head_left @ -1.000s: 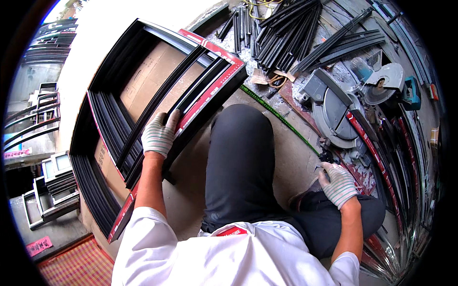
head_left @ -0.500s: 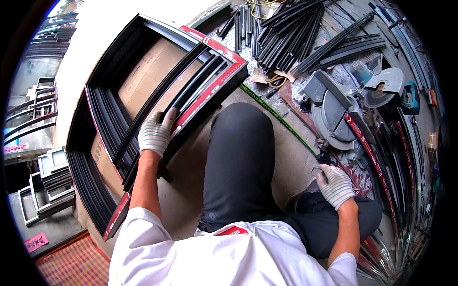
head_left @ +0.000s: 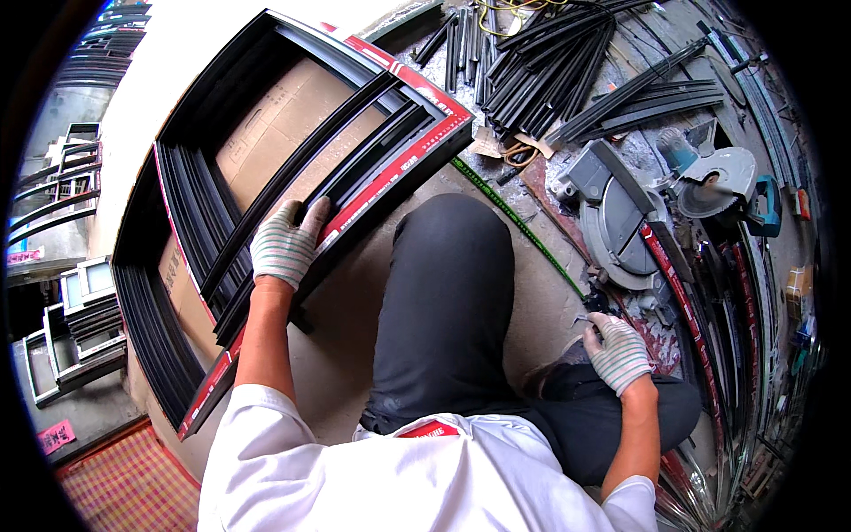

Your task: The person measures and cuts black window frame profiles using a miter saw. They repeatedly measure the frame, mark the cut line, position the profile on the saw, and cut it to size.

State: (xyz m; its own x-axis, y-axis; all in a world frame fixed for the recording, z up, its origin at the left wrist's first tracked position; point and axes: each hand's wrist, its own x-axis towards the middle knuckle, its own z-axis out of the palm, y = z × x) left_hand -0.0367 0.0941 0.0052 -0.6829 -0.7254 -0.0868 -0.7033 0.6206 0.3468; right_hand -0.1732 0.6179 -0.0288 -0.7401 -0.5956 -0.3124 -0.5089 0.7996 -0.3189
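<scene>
A stack of dark window frames (head_left: 310, 151), edged with red film, leans on my left. My left hand (head_left: 284, 243), in a striped knit glove, is wrapped round the near bar of the top frame, thumb and fingers curled over its edge. Low on the right, above my bent leg, my gloved right hand (head_left: 615, 353) pinches a small grey metal piece (head_left: 583, 317) between thumb and forefinger; its exact kind is too small to tell. The two hands are well apart, with my raised knee (head_left: 452, 257) between them.
A mitre saw (head_left: 620, 213) stands at the right, its blade (head_left: 714, 182) exposed. Black profile offcuts (head_left: 550, 75) lie heaped at the back. A green strip (head_left: 519, 226) runs across the floor toward the saw. Long red-filmed profiles (head_left: 700, 328) line the right side; brown cardboard (head_left: 292, 124) shows behind the frames.
The view has shifted slightly. My right hand, still pinching the small metal piece, sits a little lower and further left. The left hand keeps its hold on the frame.
</scene>
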